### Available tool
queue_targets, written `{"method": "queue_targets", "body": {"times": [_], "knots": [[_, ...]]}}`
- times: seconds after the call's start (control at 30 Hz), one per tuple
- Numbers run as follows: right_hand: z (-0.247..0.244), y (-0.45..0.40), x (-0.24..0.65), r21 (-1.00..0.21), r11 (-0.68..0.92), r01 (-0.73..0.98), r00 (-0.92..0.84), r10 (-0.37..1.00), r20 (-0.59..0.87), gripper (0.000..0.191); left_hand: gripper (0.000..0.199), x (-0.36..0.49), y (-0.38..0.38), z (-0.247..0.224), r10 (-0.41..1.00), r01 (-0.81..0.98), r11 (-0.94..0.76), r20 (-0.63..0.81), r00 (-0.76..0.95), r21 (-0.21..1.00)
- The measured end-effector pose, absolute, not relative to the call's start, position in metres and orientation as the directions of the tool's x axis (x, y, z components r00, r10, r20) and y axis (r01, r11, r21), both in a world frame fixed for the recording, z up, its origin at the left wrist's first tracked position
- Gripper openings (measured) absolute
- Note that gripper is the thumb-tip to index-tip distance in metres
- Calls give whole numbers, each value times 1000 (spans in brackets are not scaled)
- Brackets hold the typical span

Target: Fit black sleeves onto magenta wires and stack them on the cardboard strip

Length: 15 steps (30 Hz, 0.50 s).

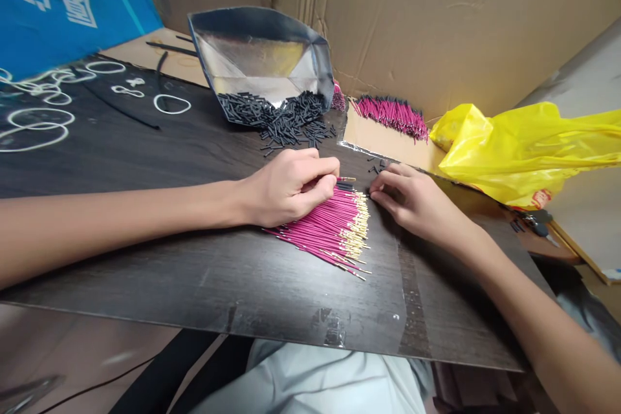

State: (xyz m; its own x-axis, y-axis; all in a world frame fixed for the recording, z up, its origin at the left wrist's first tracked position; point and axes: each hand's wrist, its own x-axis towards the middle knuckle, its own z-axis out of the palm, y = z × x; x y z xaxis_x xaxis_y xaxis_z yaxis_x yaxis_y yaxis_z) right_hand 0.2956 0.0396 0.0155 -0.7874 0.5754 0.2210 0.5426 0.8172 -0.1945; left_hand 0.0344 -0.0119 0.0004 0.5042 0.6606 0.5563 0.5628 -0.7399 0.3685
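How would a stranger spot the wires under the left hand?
Find the dark table, then the open container of black tubes. Nearer the person, the pink wires fan out under the left hand. Unlike the bunch on the cardboard, they spread gold tips toward the right hand.

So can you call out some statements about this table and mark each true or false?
The left hand is at the pink wires. True.
The right hand grips the yellow bag. False: the right hand is beside the fanned wires, apart from the yellow bag.
Black tubes spill from the open container. True.
The loose bands are red. False: the bands are white.
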Motion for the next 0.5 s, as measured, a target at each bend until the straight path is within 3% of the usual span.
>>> {"method": "queue_targets", "body": {"times": [0.27,0.5], "knots": [[16,65,322,-91,698,710,-659,705,261,9,24,35,-11,-1,657,566,-742,559,506,360],[13,67,325,-50,588,807,-574,802,167,7,24,34,-10,-3,647,562,-749,569,507,350]]}}
